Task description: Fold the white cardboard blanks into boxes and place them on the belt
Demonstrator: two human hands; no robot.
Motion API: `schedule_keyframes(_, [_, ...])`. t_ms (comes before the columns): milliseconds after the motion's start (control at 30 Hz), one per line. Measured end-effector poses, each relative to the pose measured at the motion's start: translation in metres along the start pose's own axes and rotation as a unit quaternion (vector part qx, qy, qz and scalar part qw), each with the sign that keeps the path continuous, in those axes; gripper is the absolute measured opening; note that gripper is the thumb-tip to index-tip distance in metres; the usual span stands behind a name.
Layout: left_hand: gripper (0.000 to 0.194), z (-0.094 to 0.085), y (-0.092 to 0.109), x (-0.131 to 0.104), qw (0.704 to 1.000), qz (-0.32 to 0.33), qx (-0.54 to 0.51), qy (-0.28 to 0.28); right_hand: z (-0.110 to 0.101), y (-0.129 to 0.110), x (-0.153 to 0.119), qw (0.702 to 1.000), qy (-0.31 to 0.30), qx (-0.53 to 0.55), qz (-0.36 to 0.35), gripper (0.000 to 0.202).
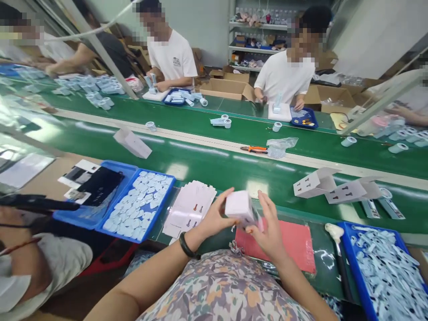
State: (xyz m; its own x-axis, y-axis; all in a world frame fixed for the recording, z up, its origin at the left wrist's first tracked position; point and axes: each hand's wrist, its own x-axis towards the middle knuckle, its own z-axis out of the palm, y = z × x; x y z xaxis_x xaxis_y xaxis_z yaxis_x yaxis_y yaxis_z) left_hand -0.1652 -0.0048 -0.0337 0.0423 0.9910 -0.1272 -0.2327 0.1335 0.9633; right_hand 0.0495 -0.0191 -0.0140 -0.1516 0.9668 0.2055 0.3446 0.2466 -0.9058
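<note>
A small white cardboard box (238,205) is held up in front of my body, between both hands. My left hand (219,216) grips its left side, thumb below and fingers behind. On the right side, my right hand (268,229) curves around the blurred end of the box, thumb low against it and fingers raised. Below the hands, a red mat (287,245) lies on the green bench. Left of the box is a spread stack of flat white printed cartons (190,207) with small pictures on them.
Blue trays hold pale-blue parts at left (138,205) and right (384,267). A white-headed mallet (334,232) lies beside the right tray. Folded boxes (314,183), orange pliers (253,149) and a plastic bag (281,147) rest ahead. Co-workers (284,80) sit opposite; another person (43,267) is at left.
</note>
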Motion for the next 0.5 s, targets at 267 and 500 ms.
schedule_keyframes(267, [0.05,0.032,-0.049,0.03,0.925,-0.131,-0.347,0.08,0.033,0.028,-0.011,0.936,0.149,0.233,0.218,0.068])
schedule_keyframes(500, [0.058,0.061,-0.065,0.021,0.952,-0.224,-0.21,-0.022,0.003,0.07,0.05,0.923,0.255,0.232,0.17,0.075])
